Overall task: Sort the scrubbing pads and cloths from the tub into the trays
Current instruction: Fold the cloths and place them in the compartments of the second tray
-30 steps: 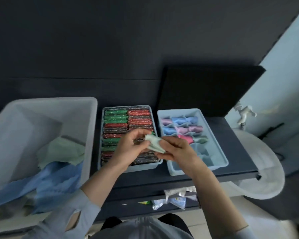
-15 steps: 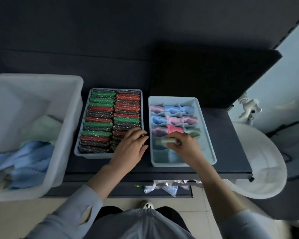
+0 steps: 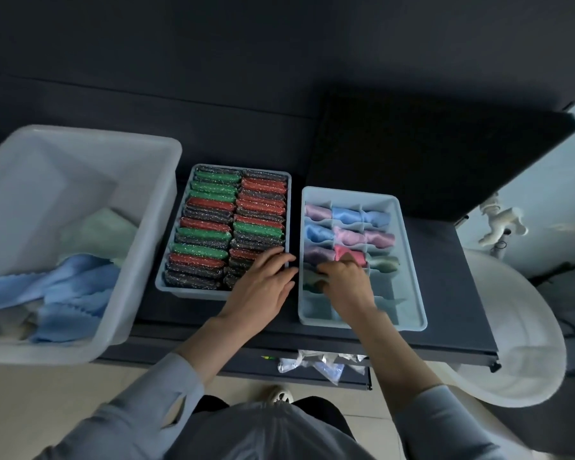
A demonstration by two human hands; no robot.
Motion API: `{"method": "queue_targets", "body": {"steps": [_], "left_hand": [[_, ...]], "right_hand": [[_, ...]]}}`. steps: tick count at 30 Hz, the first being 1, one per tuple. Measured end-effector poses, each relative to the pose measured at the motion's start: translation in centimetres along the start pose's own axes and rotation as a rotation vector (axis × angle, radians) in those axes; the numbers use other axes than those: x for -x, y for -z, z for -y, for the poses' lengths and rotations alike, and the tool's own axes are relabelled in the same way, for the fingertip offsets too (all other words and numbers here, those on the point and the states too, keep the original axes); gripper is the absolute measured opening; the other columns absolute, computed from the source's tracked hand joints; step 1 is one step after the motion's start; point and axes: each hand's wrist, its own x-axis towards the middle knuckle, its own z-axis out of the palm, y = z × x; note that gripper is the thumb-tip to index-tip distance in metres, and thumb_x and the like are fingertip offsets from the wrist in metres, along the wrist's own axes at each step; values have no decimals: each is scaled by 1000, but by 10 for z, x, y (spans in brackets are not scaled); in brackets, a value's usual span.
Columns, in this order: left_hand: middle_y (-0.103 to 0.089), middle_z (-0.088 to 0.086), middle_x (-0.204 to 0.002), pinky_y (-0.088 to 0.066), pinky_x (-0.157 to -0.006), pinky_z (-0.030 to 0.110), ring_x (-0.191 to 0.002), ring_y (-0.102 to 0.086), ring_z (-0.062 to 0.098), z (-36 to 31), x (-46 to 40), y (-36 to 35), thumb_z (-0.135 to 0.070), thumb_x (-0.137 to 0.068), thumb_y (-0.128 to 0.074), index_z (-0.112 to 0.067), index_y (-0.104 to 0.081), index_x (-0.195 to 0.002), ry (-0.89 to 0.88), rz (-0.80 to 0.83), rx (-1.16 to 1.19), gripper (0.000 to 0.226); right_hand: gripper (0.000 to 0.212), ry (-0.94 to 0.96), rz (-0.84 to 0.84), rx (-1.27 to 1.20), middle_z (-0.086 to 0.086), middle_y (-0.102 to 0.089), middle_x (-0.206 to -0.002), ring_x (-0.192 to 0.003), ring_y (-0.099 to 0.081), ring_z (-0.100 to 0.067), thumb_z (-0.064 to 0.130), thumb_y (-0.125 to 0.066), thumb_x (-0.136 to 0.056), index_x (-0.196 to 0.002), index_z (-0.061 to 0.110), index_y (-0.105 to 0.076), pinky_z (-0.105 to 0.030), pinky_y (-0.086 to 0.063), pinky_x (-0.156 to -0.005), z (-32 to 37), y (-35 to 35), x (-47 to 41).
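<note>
A white tub (image 3: 146, 267) at the left holds loose blue cloths (image 3: 63, 293) and a pale green cloth (image 3: 97, 234). The middle tray (image 3: 193, 292) is packed with green, red and dark scrubbing pads (image 3: 226, 227). The right divided tray (image 3: 409, 277) holds rolled pink, blue and green cloths. My right hand (image 3: 346, 283) pushes a folded pale green cloth (image 3: 311, 278) into a compartment at the tray's left side, fingers curled on it. My left hand (image 3: 266, 287) lies flat with straight fingers on the near right corner of the pad tray.
Both trays stand on a dark shelf (image 3: 452, 313) with a crumpled plastic bag (image 3: 316, 363) below its front edge. A white basin (image 3: 518, 343) and a tap (image 3: 498, 224) are at the right. A dark wall rises behind.
My right hand carried the folded green cloth from between both hands down into the divided tray. My left hand let go of it and came to rest on the pad tray's corner.
</note>
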Motion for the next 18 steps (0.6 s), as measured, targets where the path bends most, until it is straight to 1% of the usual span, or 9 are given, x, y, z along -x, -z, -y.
{"method": "queue_targets", "body": {"steps": [2,6,8,10,11,13,15,16,18], "left_hand": [[-57,3,-132,-37,-111,36,-133,-42,23,1,0,1,-25,-95,-54,-11,-67,-119,-14,3,-1,31],[-46,1,-143,-31,-116,36,-139,-32,18,9,3,10,-26,-97,-54,-15,-57,-133,-31,58,86,39],[-43,-1,-145,-33,-115,36,-138,-33,17,19,8,23,-27,-96,-55,-18,-53,-137,-24,40,110,42],[-44,-3,-144,-34,-114,35,-135,-37,16,36,17,43,-27,-96,-56,-21,-53,-137,-4,-13,125,41],[-45,-4,-143,-34,-114,33,-134,-38,15,48,23,55,-27,-96,-56,-22,-53,-136,18,-47,142,41],[-49,-4,-139,-36,-111,30,-129,-44,14,75,36,80,-25,-95,-58,-22,-56,-134,71,-129,168,39],[-57,-2,-131,-40,-106,28,-120,-53,14,110,53,106,-20,-90,-65,-21,-61,-128,136,-216,161,38],[-60,-1,-126,-42,-103,28,-114,-57,16,130,64,117,-16,-86,-69,-20,-64,-123,179,-245,146,38],[-66,4,-117,-51,-96,34,-105,-63,23,174,90,132,-8,-79,-73,-16,-68,-115,306,-248,122,38]], "right_hand": [[31,-49,2,9,-11,-61,-103,-99,-60,-31,21,-68,-84,-113,28,-70,-34,-49,-79,3,-2,-2],[31,-78,46,51,-8,-66,-102,-102,-60,-28,41,-70,-82,-113,33,-68,-33,-47,-79,8,8,-1],[26,-96,29,90,-7,-69,-101,-100,-62,-28,38,-67,-84,-110,34,-70,-31,-47,-77,13,18,3],[18,-120,-38,110,-6,-72,-98,-96,-65,-29,32,-64,-88,-103,32,-72,-32,-49,-76,22,27,5],[14,-117,-93,85,-6,-73,-94,-91,-67,-31,29,-64,-88,-99,31,-74,-33,-50,-73,31,31,5],[12,-101,-220,-40,-8,-75,-84,-80,-69,-32,21,-67,-87,-92,27,-76,-34,-49,-65,59,37,2],[14,-21,-341,-180,-8,-75,-77,-68,-69,-31,12,-70,-85,-90,23,-78,-29,-44,-59,101,40,-3],[15,42,-379,-231,-7,-75,-76,-64,-68,-29,10,-71,-84,-90,21,-79,-27,-45,-58,127,40,-5],[15,202,-409,-299,-1,-76,-77,-58,-68,-22,9,-73,-84,-92,20,-78,-27,-53,-58,182,36,-11]]}}
